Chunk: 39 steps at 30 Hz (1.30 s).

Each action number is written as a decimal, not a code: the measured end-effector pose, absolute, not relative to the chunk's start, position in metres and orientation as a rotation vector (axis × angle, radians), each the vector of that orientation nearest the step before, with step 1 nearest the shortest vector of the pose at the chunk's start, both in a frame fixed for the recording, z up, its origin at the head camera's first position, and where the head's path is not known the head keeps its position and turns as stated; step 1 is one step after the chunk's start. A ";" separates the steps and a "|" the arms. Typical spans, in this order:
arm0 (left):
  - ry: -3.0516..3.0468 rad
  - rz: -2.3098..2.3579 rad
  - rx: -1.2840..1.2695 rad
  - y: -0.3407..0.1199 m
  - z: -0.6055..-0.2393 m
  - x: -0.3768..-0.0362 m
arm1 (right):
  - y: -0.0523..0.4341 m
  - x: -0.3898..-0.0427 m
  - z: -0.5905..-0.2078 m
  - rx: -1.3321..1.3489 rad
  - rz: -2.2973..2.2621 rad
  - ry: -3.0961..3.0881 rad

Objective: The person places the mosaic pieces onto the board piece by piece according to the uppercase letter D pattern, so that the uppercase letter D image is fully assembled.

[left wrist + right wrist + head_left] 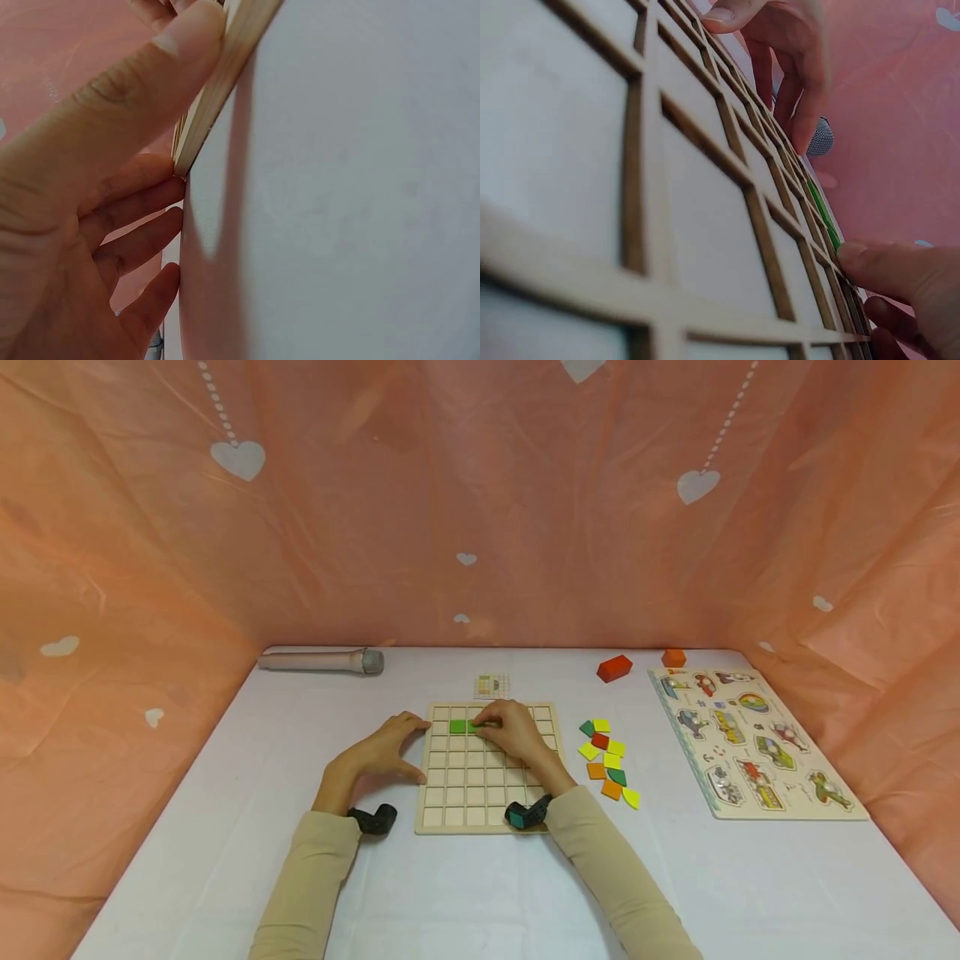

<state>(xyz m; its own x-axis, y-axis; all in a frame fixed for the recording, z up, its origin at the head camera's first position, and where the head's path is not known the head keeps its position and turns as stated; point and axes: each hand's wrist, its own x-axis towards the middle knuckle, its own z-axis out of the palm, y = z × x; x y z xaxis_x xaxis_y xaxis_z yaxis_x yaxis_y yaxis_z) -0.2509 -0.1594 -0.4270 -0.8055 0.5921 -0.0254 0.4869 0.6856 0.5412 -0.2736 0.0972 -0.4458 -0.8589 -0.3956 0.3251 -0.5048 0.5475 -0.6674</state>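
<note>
A wooden grid board (455,816) lies on the white table. One green square tile (457,727) fills a cell near its top left corner. Just right of that tile, my right hand (516,732) pinches a second green tile (472,727) at a cell of the same row; its fingers partly cover it. In the right wrist view the thumb (885,268) is right at the green strip. My left hand (384,747) spreads along the board's left edge, thumb low and fingertips higher up. The left wrist view shows that thumb (150,90) against the wooden side.
A small pattern card (492,685) lies behind the board. Several yellow, orange, red and dark green tiles (612,761) are scattered to its right. Farther right lies a picture puzzle board (738,793), with red (615,668) and orange blocks (673,658) behind. A microphone (322,661) lies back left.
</note>
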 end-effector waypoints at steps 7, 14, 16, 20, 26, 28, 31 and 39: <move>2.697 0.784 0.876 -0.159 -0.427 -0.250 | 0.099 -0.273 -0.446 0.840 1.150 -2.663; 2.701 0.785 0.892 -0.159 -0.427 -0.251 | 0.103 -0.273 -0.442 0.955 1.110 -2.653; 2.706 0.778 0.891 -0.159 -0.427 -0.251 | 0.108 -0.273 -0.439 0.959 1.133 -2.656; 2.713 0.776 0.877 -0.158 -0.429 -0.251 | 0.123 -0.271 -0.430 0.907 1.205 -2.666; 2.713 0.786 0.875 -0.158 -0.428 -0.250 | 0.165 -0.270 -0.420 0.787 1.210 -2.650; 2.715 0.787 0.878 -0.158 -0.428 -0.250 | 0.182 -0.267 -0.418 0.738 1.201 -2.644; 2.717 0.782 0.880 -0.158 -0.429 -0.250 | 0.208 -0.264 -0.416 0.675 1.182 -2.653; 2.717 0.784 0.908 -0.160 -0.429 -0.250 | 0.258 -0.258 -0.419 0.424 1.223 -2.804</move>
<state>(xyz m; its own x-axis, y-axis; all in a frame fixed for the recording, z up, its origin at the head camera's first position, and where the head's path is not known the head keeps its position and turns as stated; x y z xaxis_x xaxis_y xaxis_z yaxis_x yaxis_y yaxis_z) -0.2497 -0.1597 -0.4290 -0.7997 0.6003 0.0039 0.5101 0.6761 0.5316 -0.2581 0.2582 -0.4195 -0.9608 -0.2282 0.1572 -0.2704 0.6490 -0.7111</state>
